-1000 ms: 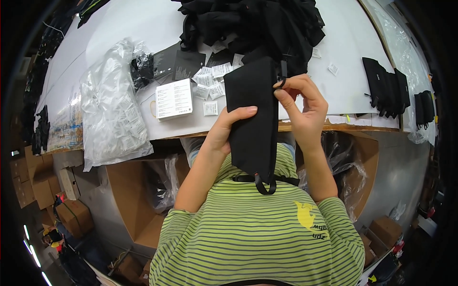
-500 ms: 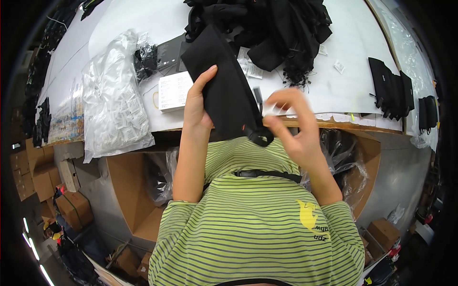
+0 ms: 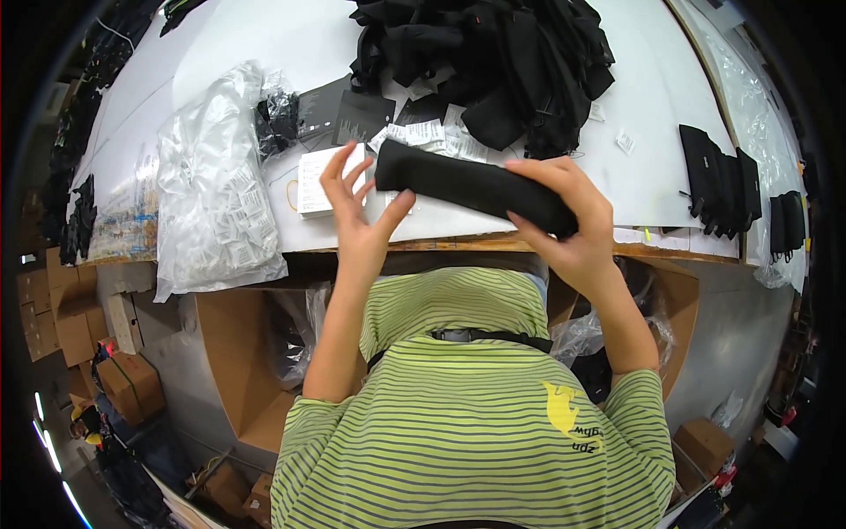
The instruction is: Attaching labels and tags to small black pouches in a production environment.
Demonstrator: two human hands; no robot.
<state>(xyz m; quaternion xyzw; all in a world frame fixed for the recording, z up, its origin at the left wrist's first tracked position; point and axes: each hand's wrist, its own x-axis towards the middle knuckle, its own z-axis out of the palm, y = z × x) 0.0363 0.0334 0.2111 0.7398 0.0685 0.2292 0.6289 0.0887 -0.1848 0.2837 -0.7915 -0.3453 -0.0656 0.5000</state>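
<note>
A long black fabric pouch (image 3: 467, 183) is held up over the table's front edge, tilted down to the right. My right hand (image 3: 573, 216) is closed around its right end, thumb below and fingers on top. By the pouch's left end, my left hand (image 3: 359, 207) is open with its fingers spread. The left thumb lies close under that end; whether it touches cannot be made out. Behind my left hand stands a white stack of printed labels or cards (image 3: 315, 185).
A large heap of black fabric pouches (image 3: 493, 62) lies at the back. Loose white tags (image 3: 423, 132) and dark flat cards (image 3: 363, 116) are before it. A clear plastic bag of tags (image 3: 216, 194) is at left, several finished-looking black pouches (image 3: 718, 181) at right. Open cardboard boxes (image 3: 233, 353) stand below.
The pouch has turned from upright to nearly level, its cord end no longer in sight. My right hand now grips it; my left hand has let go and spread its fingers.
</note>
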